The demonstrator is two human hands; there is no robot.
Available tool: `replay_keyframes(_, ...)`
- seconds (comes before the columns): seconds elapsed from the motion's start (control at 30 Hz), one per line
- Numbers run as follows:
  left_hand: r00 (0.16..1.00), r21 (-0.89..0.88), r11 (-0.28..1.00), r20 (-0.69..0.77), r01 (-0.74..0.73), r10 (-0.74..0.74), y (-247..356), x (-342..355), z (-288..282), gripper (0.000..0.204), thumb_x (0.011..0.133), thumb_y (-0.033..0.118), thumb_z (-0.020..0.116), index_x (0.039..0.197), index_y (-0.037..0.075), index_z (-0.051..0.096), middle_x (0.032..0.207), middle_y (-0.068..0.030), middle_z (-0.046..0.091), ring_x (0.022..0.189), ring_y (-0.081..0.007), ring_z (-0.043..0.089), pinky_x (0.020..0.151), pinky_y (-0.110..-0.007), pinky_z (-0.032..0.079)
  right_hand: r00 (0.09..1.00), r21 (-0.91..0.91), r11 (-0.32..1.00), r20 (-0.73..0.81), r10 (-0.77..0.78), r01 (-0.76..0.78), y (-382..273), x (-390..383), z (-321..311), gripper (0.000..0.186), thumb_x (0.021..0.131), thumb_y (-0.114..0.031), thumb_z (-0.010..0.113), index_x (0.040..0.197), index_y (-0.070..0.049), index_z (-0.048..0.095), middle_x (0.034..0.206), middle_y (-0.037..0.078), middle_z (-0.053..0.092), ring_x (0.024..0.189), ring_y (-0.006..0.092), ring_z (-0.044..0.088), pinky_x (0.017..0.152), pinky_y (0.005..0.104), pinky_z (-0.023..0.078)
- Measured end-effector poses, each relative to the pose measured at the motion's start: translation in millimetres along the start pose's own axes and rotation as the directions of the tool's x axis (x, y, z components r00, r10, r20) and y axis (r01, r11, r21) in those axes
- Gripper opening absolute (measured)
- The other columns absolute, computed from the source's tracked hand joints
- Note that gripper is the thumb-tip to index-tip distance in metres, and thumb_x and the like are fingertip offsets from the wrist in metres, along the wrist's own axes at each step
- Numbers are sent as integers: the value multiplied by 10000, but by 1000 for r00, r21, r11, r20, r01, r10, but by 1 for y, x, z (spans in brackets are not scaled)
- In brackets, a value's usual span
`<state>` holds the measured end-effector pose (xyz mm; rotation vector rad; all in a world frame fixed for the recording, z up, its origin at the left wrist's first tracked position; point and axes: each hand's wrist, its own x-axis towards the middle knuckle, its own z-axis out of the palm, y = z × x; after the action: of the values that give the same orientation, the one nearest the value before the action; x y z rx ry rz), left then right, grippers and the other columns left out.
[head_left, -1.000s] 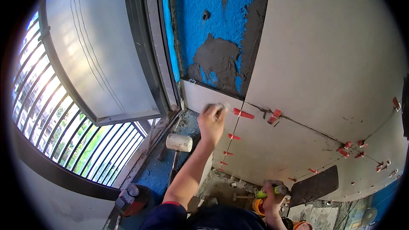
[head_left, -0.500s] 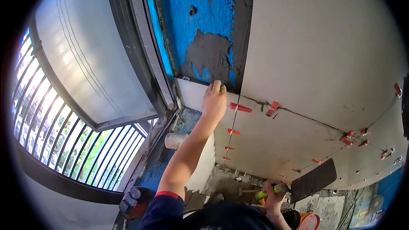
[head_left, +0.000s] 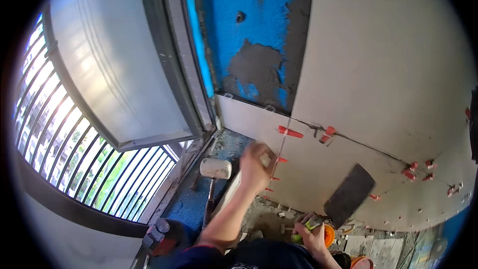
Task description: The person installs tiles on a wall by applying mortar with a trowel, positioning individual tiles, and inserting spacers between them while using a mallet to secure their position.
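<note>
My right hand (head_left: 309,234) grips the green-and-black handle of a trowel, its dark flat blade (head_left: 350,195) tilted up in front of the tiled wall. My left hand (head_left: 255,167), slightly blurred, is in front of the wall below a narrow pale tile (head_left: 246,117). Its fingers are curled, and a small pale bit shows at them that I cannot make out. Two small light clips, one a leveling clip (head_left: 270,108), stick up along that tile's top edge. Above it, grey mortar (head_left: 256,65) lies on the blue wall (head_left: 226,0). Red wedges (head_left: 290,132) sit along the tile joints.
A white-headed mallet (head_left: 215,168) rests on the blue ledge beside my left forearm. Left stands an open window frame (head_left: 154,45) with bars (head_left: 99,179) beyond. Low by my right hand are orange buckets (head_left: 361,263). A large pale tile (head_left: 383,45) covers the right wall.
My left hand has come down from the narrow tile's top edge, where a clip now shows. The trowel's blade has swung more upright and shifted left. The view has shifted slightly.
</note>
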<state>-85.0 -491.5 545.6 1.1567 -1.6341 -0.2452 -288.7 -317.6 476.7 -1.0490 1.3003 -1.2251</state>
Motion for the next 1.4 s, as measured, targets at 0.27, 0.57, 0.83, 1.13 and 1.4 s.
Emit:
replay_keyframes(0.27, 910, -211, 919, -183, 335, -373, -10, -141, -27, 294, 966, 209, 528, 745, 15, 527, 616, -115, 476, 525, -226, 482, 505, -345, 368, 876, -209, 970, 435, 208, -126, -53, 37, 22, 264, 816, -132, 617, 1005, 43, 560, 807, 119, 634, 637, 222, 618, 592, 355, 496)
replay_keyframes(0.57, 891, 52, 958, -383, 282, -242, -15, -147, -104, 103, 887, 20, 517, 789, -12, 523, 727, -139, 544, 622, -269, 540, 587, -330, 432, 498, 326, 472, 812, 304, -819, -63, 153, 119, 141, 875, -183, 502, 786, -79, 470, 636, 23, 480, 473, 106, 430, 457, 258, 407)
replay_keyframes(0.83, 884, 79, 921, -324, 381, -338, -10, -180, -111, 118, 802, -30, 644, 826, 19, 539, 722, -75, 587, 664, -152, 573, 652, -272, 457, 421, 378, 200, 868, 263, -904, -44, 189, 215, 187, 853, -237, 491, 737, -93, 458, 584, 10, 470, 502, 121, 476, 494, 254, 452)
replay_keyframes(1.13, 891, 14, 908, -196, 419, -409, -14, -201, -107, 112, 792, 2, 682, 861, 9, 594, 766, -97, 631, 686, -170, 615, 653, -280, 489, 426, 374, 239, 875, 231, -896, -38, 195, 233, 255, 815, -301, 483, 650, -108, 460, 556, 8, 450, 510, 158, 463, 521, 275, 433)
replay_keyframes(1.4, 902, 10, 908, -116, 419, -416, -10, -197, -104, 125, 784, -18, 686, 866, 2, 593, 770, -111, 637, 670, -196, 631, 642, -293, 503, 461, 426, 219, 876, 145, -878, -37, 190, 265, 261, 821, -308, 485, 650, -111, 485, 556, 7, 447, 531, 170, 464, 554, 288, 428)
